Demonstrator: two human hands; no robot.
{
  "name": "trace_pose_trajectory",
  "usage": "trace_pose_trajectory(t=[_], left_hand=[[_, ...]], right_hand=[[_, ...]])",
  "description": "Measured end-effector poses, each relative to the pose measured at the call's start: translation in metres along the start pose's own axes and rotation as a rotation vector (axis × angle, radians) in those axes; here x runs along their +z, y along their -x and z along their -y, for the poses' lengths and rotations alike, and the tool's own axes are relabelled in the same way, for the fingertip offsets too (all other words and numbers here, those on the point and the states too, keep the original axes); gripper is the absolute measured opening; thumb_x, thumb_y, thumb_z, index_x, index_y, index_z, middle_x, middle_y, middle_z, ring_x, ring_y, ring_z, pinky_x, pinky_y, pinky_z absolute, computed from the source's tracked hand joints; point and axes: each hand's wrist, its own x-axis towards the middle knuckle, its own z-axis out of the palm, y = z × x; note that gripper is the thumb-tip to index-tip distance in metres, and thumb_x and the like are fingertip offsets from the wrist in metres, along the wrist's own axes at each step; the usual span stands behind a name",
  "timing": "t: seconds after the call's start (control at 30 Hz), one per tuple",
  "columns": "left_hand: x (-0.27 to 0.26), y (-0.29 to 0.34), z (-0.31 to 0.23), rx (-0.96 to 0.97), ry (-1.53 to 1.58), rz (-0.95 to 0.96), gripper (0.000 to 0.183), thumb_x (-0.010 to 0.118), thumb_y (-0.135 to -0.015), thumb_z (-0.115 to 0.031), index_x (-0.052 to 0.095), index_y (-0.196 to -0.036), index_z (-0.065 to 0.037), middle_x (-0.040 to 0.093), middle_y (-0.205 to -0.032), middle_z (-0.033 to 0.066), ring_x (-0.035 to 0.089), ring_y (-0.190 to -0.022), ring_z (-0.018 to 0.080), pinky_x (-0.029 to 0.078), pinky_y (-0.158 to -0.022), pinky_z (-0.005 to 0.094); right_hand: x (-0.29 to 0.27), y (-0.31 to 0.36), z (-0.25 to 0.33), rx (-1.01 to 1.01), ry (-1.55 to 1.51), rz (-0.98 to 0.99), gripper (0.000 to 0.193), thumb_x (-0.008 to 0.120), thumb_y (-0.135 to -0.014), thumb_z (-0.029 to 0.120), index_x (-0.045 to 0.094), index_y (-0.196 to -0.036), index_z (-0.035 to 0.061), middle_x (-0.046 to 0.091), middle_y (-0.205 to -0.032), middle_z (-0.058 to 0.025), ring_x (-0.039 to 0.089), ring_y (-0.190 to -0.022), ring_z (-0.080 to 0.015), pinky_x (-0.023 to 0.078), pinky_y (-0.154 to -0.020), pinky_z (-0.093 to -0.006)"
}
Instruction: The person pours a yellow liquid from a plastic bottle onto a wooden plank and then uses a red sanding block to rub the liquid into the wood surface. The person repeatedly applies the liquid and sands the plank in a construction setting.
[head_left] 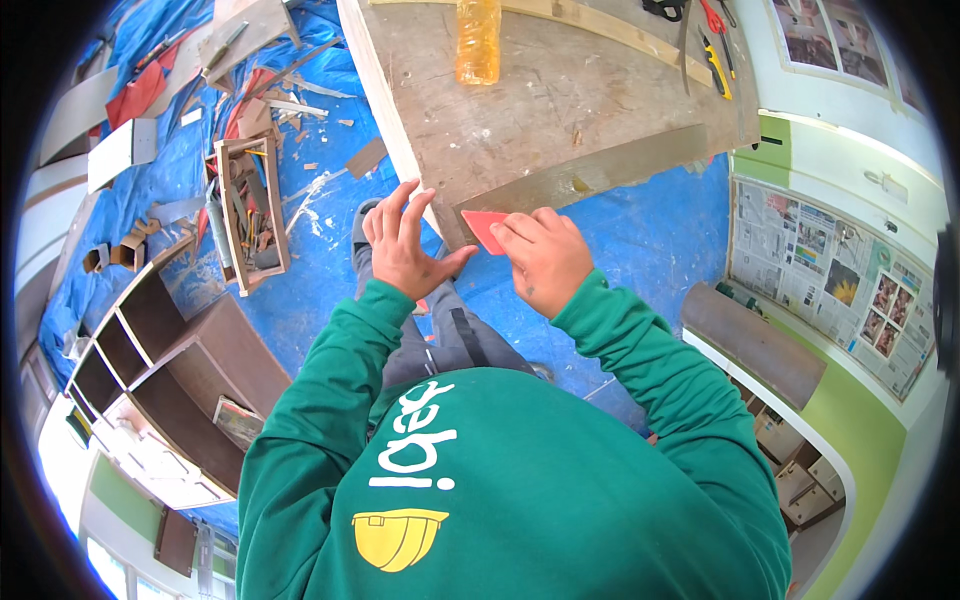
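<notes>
My right hand [548, 262] pinches a flat pinkish-red piece [484, 229] with a pointed corner; whether it is a scraper or folded sandpaper I cannot tell. The piece is at the near corner of a worn wooden worktop [440, 120], by the left end of its grey-brown front edge [590, 172]. My left hand [405, 240] is open, its fingers spread and curved around the same corner, holding nothing. Whether its fingertips touch the wood is unclear. A pale wood strip [385, 95] runs along the worktop's left side.
A clear bottle of orange-yellow liquid [478, 45] is on the worktop, with a yellow cutter [716, 68] at the far right. Blue sheeting [330, 215] with scraps covers the floor. A wooden toolbox [281, 215] and shelf unit [200, 365] are left; a brown roll [755, 345] is right.
</notes>
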Motion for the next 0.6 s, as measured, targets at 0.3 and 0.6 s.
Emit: trace_pose_trajectory(t=[0.3, 0.6], left_hand=[[-0.004, -0.012, 0.01, 0.138, -0.042, 0.018, 0.091, 0.1, -0.056, -0.05, 0.064, -0.134, -0.019, 0.052, -0.151, 0.011, 0.052, -0.129, 0.0337, 0.038, -0.108, 0.0495], [-0.016, -0.026, 0.005, 0.265, -0.142, 0.111, 0.063, 0.094, -0.063, -0.043, 0.076, -0.12, -0.021, 0.051, -0.155, 0.004, 0.049, -0.13, 0.0292, 0.035, -0.11, 0.0485]], right_hand=[[-0.004, -0.002, -0.014, -0.13, 0.072, 0.057, 0.036, 0.07, -0.076, 0.01, 0.071, -0.112, 0.0084, 0.067, -0.107, -0.0023, 0.059, -0.101, -0.027, 0.045, -0.082, -0.0432], [-0.004, -0.001, -0.015, -0.161, 0.092, 0.044, 0.031, 0.07, -0.076, 0.009, 0.073, -0.106, 0.0093, 0.066, -0.101, -0.0013, 0.059, -0.1, -0.0265, 0.045, -0.082, -0.0427]])
